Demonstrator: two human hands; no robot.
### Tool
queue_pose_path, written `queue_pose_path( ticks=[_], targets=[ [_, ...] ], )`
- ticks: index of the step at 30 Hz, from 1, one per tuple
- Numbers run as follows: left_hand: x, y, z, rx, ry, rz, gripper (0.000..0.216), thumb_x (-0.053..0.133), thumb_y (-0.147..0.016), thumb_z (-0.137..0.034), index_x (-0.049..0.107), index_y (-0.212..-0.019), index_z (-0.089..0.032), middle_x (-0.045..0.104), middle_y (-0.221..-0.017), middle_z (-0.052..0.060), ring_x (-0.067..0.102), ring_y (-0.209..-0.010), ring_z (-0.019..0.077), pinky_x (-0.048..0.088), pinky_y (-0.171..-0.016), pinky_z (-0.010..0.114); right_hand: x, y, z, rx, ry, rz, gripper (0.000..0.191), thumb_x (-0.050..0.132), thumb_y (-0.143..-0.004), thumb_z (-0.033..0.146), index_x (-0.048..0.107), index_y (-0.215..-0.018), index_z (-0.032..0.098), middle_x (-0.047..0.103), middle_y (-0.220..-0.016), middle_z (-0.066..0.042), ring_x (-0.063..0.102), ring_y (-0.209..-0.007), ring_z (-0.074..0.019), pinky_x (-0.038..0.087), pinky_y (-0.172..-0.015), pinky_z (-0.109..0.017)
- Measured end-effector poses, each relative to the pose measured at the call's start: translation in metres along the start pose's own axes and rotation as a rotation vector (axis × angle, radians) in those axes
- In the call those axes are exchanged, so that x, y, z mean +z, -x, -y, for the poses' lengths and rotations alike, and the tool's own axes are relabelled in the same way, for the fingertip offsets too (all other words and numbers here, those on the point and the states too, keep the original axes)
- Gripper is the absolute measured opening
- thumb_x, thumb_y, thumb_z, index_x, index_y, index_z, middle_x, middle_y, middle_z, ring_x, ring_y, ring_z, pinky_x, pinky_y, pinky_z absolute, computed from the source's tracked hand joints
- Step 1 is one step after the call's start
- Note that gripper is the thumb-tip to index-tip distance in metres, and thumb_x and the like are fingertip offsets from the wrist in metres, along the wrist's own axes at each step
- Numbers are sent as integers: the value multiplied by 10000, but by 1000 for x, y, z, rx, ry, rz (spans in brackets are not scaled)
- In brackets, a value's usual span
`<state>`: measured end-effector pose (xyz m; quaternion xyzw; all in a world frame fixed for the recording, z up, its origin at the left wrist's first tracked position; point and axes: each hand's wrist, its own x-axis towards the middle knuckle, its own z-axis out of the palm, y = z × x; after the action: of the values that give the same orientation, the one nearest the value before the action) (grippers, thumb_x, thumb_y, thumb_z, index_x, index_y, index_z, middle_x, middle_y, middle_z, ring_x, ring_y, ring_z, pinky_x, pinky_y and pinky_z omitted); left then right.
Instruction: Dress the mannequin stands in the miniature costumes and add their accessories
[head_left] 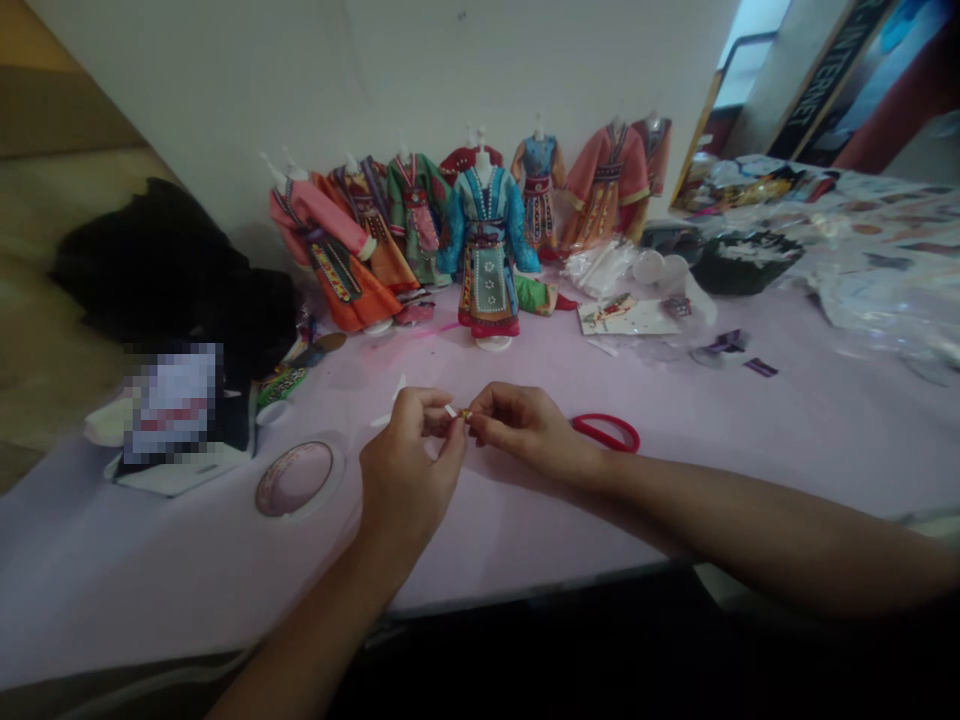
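My left hand (409, 470) and my right hand (525, 430) meet above the lilac tablecloth (225, 560), their fingertips pinching a tiny white strip with a gold bit (459, 412). The piece is too small to make out clearly, and my fingers hide part of it. Red-handled scissors (606, 432) lie shut just beyond my right hand, not touching it. A loose white paper strip (397, 388) lies close to my left hand. A roll of clear tape (296, 480) lies to the left of that hand.
Miniature costumes on white stands, such as a blue embroidered robe (487, 240), line the wall behind. Dark cloth (165, 260) and a pixelated packet (176, 400) sit at left. Plastic bags, a dark bowl (746, 262) and papers cover the right side.
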<state>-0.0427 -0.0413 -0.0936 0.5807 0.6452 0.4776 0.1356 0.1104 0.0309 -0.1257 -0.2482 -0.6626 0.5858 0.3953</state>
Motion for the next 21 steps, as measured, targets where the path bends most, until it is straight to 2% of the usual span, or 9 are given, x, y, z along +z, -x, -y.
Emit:
queue_pose_path(
  ticks=[6, 13, 21],
  targets=[
    [-1, -9, 4, -118, 187, 40, 274, 765, -752, -272, 606, -970, -223, 700, -789, -14, 692, -762, 171, 511, -726, 294, -1, -4, -3, 4, -207, 33, 156, 721, -845, 316, 658, -828, 175, 651, -741, 7, 608, -698, -114, 498, -699, -272],
    [-2, -18, 5, -276, 444, 50, 321, 808, -683, -245, 604, -925, -195, 683, -723, -43, 703, -710, 147, 531, -709, 265, -3, -6, -5, 135, -383, 3, 217, 778, -807, 371, 686, -830, 175, 693, -776, -6, 647, -721, -114, 525, -736, -271],
    [-3, -22, 12, -331, 467, 32, 390, 862, -654, -306, 622, -943, -199, 708, -701, -49, 729, -709, 144, 549, -716, 234, -2, -10, -5, 217, -550, -48, 218, 820, -724, 327, 695, -813, 172, 706, -740, 3, 645, -672, -107, 514, -701, -254]
  ],
)
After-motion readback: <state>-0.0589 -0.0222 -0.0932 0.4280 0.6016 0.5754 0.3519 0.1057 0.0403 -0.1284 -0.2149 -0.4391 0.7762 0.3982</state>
